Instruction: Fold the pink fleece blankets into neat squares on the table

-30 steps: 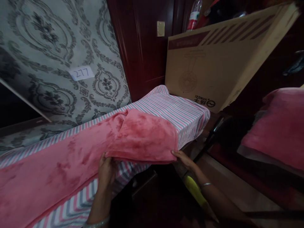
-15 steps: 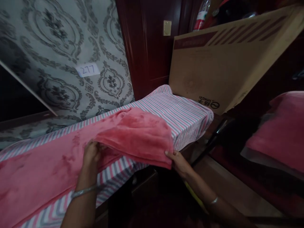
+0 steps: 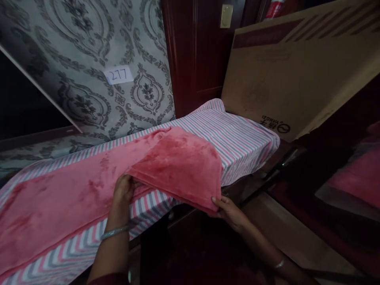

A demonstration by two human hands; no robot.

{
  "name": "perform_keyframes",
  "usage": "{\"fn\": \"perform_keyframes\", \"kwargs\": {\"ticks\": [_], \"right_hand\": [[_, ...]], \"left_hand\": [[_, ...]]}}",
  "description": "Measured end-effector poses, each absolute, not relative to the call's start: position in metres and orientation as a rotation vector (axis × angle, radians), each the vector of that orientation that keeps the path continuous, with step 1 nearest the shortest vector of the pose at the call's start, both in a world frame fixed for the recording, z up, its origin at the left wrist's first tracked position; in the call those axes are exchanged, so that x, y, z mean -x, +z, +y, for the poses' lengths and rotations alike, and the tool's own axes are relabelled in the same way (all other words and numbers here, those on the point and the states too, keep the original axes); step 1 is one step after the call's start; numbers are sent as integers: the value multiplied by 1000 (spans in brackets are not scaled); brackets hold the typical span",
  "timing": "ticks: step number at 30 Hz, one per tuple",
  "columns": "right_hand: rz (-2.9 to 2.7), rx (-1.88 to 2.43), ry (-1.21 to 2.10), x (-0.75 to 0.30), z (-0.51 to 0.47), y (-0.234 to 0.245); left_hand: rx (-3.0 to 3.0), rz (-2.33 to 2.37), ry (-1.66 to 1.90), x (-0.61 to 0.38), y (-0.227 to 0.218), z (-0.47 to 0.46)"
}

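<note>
A long pink plush blanket (image 3: pixel 74 182) lies along a surface covered by a striped cloth (image 3: pixel 204 120). Its right end is folded over into a darker pink flap, whose near edge hangs past the surface's front. My left hand (image 3: pixel 124 188) grips the fold at the flap's left end; its fingertips are partly hidden under the fabric. At the flap's near right corner, my right hand (image 3: pixel 228 211) pinches the edge between thumb and fingers. Between the two hands the flap's edge is pulled fairly straight.
Behind the far right end leans a large cardboard box (image 3: pixel 267 79). A dark red door (image 3: pixel 196 51) and patterned wallpaper with a paper marked 277 (image 3: pixel 119 75) stand at the back. More pink fabric (image 3: pixel 360 174) rests at the right. A dark screen (image 3: pixel 26 99) is at left.
The flap looks smoother and tauter between my hands, its right corner a little lower. The whole scene has shifted slightly rightward as the camera turned. Both hands keep their hold.
</note>
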State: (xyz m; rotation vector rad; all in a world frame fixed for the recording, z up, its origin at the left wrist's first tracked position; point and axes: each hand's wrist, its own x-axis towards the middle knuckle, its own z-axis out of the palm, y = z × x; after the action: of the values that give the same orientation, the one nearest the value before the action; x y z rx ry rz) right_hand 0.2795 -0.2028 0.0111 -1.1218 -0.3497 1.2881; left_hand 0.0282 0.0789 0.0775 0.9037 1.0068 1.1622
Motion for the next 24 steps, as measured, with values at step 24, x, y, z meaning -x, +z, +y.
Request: {"fn": "perform_keyframes", "kwargs": {"ticks": [24], "right_hand": [[-516, 1382, 624, -267, -201, -31]], "left_hand": [[-901, 774, 1065, -15, 78, 64]]}}
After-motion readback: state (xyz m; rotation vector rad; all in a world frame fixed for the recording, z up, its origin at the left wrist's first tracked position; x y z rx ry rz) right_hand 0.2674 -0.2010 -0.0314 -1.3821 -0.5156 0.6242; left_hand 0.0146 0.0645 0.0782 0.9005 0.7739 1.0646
